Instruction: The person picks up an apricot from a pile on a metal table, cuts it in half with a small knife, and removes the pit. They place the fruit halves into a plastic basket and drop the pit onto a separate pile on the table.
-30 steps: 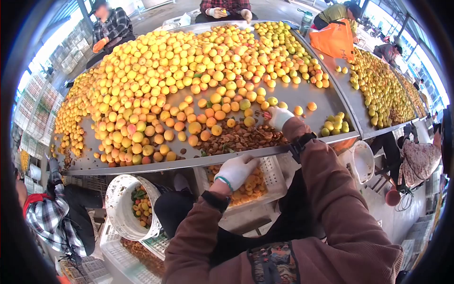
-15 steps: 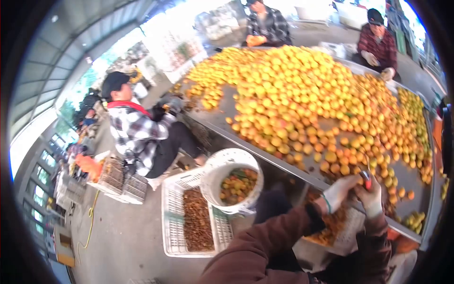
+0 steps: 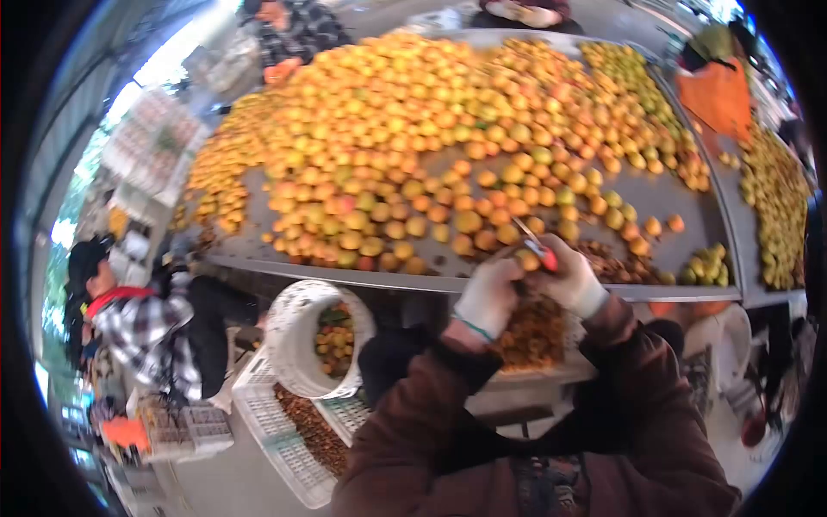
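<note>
Both my hands wear white gloves and meet at the near edge of the metal table (image 3: 551,289). My left hand (image 3: 488,295) holds a yellow-orange apricot (image 3: 526,259) by its fingertips. My right hand (image 3: 572,281) grips a small red-handled knife (image 3: 540,251) whose blade touches that apricot. A great heap of apricots (image 3: 413,129) covers the table beyond. Just below my hands a white crate of apricot halves (image 3: 536,332) stands under the table edge. A pile of brown pits (image 3: 616,263) lies on the table right of my hands.
A white bucket (image 3: 301,345) with discarded fruit and a white crate of pits (image 3: 297,435) stand on the floor at left. A person in a plaid shirt (image 3: 146,332) sits at lower left; others sit at the far side. A second table with apricots (image 3: 775,207) is at right.
The head camera has swung back from the left toward the table. My hands stayed together on the apricot and knife; one second ago they were apart, the right reaching over the table.
</note>
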The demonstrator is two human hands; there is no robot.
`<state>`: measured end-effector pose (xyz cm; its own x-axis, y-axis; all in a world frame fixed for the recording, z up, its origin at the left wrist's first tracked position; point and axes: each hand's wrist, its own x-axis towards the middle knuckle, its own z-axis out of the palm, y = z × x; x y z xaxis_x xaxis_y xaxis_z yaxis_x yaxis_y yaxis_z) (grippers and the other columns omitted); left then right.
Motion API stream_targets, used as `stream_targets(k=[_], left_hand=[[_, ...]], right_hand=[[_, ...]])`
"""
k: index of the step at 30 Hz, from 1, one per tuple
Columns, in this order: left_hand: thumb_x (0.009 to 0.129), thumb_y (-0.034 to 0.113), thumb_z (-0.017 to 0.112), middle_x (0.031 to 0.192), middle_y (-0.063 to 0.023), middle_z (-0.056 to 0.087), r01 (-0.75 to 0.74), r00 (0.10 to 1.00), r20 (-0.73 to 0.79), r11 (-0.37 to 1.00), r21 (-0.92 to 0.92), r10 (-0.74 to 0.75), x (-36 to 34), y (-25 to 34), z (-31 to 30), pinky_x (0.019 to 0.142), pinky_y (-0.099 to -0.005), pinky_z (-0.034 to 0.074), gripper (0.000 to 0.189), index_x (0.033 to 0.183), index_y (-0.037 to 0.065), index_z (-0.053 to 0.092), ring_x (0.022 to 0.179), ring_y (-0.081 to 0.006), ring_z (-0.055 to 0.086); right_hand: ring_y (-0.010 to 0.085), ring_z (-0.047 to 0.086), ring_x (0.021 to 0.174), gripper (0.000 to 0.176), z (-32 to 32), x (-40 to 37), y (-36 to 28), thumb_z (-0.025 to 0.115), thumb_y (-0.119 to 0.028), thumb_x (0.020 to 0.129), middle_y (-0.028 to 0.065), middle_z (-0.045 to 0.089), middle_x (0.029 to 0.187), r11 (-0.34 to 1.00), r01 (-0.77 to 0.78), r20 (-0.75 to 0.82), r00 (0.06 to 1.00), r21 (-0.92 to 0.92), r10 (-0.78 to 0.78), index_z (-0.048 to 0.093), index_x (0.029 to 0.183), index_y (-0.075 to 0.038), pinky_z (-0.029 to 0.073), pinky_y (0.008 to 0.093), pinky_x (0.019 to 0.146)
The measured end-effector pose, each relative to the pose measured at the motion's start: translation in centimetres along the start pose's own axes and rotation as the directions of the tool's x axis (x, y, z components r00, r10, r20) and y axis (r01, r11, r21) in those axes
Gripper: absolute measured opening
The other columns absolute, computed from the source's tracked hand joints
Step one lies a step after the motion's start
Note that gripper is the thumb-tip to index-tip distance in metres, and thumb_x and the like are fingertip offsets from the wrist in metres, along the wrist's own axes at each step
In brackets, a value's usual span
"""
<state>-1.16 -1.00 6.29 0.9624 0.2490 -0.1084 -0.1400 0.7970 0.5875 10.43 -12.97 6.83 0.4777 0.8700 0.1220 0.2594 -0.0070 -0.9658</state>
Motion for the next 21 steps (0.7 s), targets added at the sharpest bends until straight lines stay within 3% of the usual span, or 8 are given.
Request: stream_targets(k=[1, 3, 4, 7, 10, 14, 17, 21], left_hand=[[0.084, 0.004, 0.046, 0.104, -0.0075, 0.06, 0.052, 0.998, 0.014, 0.997, 0.059, -0.053, 0.0, -0.1, -0.6, 0.079, -0.0305, 0.051, 0.04, 0.122, -0.003, 0.053, 0.085, -0.0147, 0.06], [0.084, 0.003, 0.044, 0.104, -0.0079, 0.059, -0.094, 0.995, 0.024, 0.879, 0.468, 0.093, -0.9, 0.1, 1.0, 0.077, -0.031, 0.052, 0.04, 0.123, -0.003, 0.053, 0.086, -0.0155, 0.06], [0.087, 0.005, 0.042, 0.106, -0.0076, 0.06, 0.086, 0.995, 0.049, 0.996, -0.007, -0.086, 0.1, 0.2, 0.7, 0.077, -0.0307, 0.051, 0.038, 0.124, -0.002, 0.052, 0.086, -0.016, 0.06], [0.101, 0.033, 0.044, 0.106, -0.0043, 0.06, 0.084, 0.996, -0.003, 0.995, -0.047, -0.085, -0.2, 0.3, 0.8, 0.077, -0.0341, 0.051, 0.039, 0.123, 0.002, 0.051, 0.086, -0.0151, 0.06], [0.101, 0.042, 0.041, 0.105, -0.0068, 0.061, 0.064, 0.998, -0.024, 0.997, 0.039, -0.063, 0.2, -0.3, -0.1, 0.077, -0.035, 0.048, 0.046, 0.12, 0.001, 0.053, 0.084, -0.018, 0.058], [0.101, 0.038, 0.044, 0.103, -0.0048, 0.061, 0.013, 0.998, -0.06, 1.0, 0.004, -0.012, 0.2, -0.1, 0.5, 0.081, -0.0349, 0.047, 0.04, 0.12, 0.004, 0.054, 0.087, -0.0168, 0.058], [0.101, 0.036, 0.045, 0.103, -0.0031, 0.06, -0.079, 0.994, -0.073, 0.997, -0.011, 0.078, 0.4, 0.0, 0.4, 0.084, -0.0342, 0.046, 0.037, 0.119, 0.005, 0.054, 0.091, -0.0154, 0.057], [0.098, 0.032, 0.054, 0.096, -0.0027, 0.06, -0.13, 0.991, -0.043, 0.992, -0.006, 0.129, 0.1, 0.3, 1.3, 0.08, -0.0317, 0.047, 0.028, 0.109, 0.006, 0.053, 0.087, -0.0133, 0.058]], right_hand=[[0.0103, 0.058, 0.083, 0.038, 0.2, 0.1, 0.0, 0.066, -0.012, 0.087, 0.0041, 0.061, 0.092, 0.988, -0.034, -0.012, 0.999, 0.148, 0.036, 0.051, 0.12, -0.003, 0.052, 0.028, 0.074], [0.0099, 0.057, 0.081, 0.033, -0.6, 0.2, -0.1, 0.065, -0.013, 0.089, 0.003, 0.06, 0.092, 0.953, -0.162, 0.061, 0.987, 0.256, 0.152, 0.052, 0.117, -0.003, 0.05, 0.0272, 0.071], [0.0093, 0.055, 0.08, 0.031, -0.6, 0.3, 0.3, 0.065, -0.013, 0.089, 0.0025, 0.059, 0.091, 0.937, -0.118, 0.055, 0.993, 0.328, 0.106, 0.052, 0.116, -0.003, 0.049, 0.0263, 0.07], [0.0079, 0.053, 0.078, 0.031, -0.7, 0.3, 0.0, 0.064, -0.011, 0.09, 0.0012, 0.057, 0.089, 0.877, -0.139, 0.102, 0.989, 0.46, 0.103, 0.051, 0.117, -0.003, 0.046, 0.024, 0.066], [0.0084, 0.053, 0.078, 0.034, -0.7, 0.2, -0.4, 0.06, -0.019, 0.094, 0.0012, 0.056, 0.088, 0.929, -0.107, 0.123, 0.99, 0.354, 0.068, 0.049, 0.121, -0.002, 0.046, 0.0238, 0.066], [0.008, 0.053, 0.081, 0.033, -0.4, -0.3, -0.5, 0.054, -0.029, 0.097, 0.0017, 0.056, 0.09, 0.978, 0.084, -0.093, 0.993, 0.189, -0.067, 0.05, 0.115, -0.002, 0.046, 0.0242, 0.072], [0.007, 0.05, 0.081, 0.031, -0.9, -0.7, -0.7, 0.053, -0.032, 0.098, 0.0008, 0.055, 0.088, 0.988, -0.013, -0.016, 1.0, 0.151, 0.016, 0.051, 0.107, -0.002, 0.044, 0.0231, 0.073], [0.0058, 0.044, 0.079, 0.031, 0.1, -1.3, -1.0, 0.05, -0.035, 0.099, -0.0026, 0.05, 0.086, 0.946, -0.06, 0.056, 0.997, 0.319, 0.044, 0.052, 0.102, -0.005, 0.041, 0.0217, 0.071]])
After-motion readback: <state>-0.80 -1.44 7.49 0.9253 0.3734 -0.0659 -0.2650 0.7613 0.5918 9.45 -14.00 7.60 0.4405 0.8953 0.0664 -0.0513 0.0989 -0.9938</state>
